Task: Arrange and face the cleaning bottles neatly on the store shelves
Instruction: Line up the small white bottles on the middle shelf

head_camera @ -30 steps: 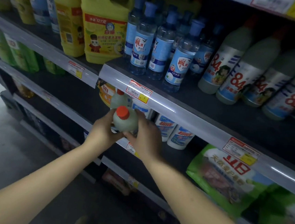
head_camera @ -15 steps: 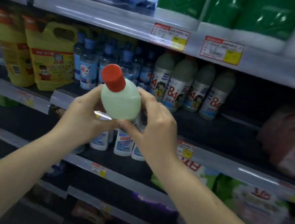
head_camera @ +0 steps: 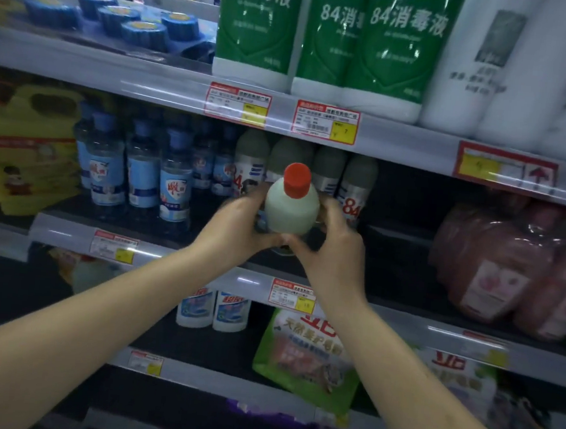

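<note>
1. Pale green plastic bottle with a red screw cap (head_camera: pixel 290 208): I hold it upright at the front edge of the middle grey shelf (head_camera: pixel 396 306), just before the row of white "84" bottles with grey caps (head_camera: pixel 357 186).
2. Open room: dark bare shelf floor lies right of that row, up to the pink wrapped packs (head_camera: pixel 496 263).
3. My left hand (head_camera: pixel 229 225) grasps the bottle's left side, fingers curled round it.
4. My right hand (head_camera: pixel 335 244) grips its right side; both forearms reach forward.
5. Clear blue-capped bottles (head_camera: pixel 175 177) stand to the left.
</note>
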### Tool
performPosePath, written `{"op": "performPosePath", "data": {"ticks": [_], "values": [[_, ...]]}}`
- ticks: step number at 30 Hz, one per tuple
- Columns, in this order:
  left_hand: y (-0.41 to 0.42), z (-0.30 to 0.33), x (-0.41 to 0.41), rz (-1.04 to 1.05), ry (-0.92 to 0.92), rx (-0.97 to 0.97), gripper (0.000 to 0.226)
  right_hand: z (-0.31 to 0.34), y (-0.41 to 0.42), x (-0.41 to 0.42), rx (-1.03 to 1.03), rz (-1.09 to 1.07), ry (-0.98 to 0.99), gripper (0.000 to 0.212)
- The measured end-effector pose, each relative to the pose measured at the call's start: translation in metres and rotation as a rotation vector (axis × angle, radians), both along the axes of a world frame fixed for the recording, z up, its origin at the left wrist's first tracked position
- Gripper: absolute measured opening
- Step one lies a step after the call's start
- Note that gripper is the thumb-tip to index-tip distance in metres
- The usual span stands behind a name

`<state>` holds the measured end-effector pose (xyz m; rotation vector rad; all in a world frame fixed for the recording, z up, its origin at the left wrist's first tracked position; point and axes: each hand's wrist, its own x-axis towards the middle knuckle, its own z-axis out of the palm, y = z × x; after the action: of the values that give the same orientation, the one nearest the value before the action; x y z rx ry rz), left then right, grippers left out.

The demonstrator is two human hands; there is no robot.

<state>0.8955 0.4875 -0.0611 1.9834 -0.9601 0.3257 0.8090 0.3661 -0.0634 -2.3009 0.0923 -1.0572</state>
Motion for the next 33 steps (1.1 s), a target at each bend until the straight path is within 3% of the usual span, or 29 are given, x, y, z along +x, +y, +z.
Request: {"op": "performPosePath", "data": {"ticks": [6,21,29,33], "values": [[-0.03,0.001,0.011,-0.049,0.065,0.031,0.066,-0.002,-0.023,0.007,0.192,0.048,0.013,0.058],[-0.069,-0.008,0.038,-0.188,0.07,-0.029,0.064,-0.007,-0.062,0.033,0.281,0.013,0.014,0.052],[-0.083,-0.016,0.058,-0.213,0.087,0.055,0.083,-0.016,-0.075,0.053,0.383,0.063,0.197,0.061],[-0.081,-0.019,0.069,-0.253,0.156,0.107,0.095,-0.018,-0.079,0.065,0.307,0.035,0.23,0.062]]}}
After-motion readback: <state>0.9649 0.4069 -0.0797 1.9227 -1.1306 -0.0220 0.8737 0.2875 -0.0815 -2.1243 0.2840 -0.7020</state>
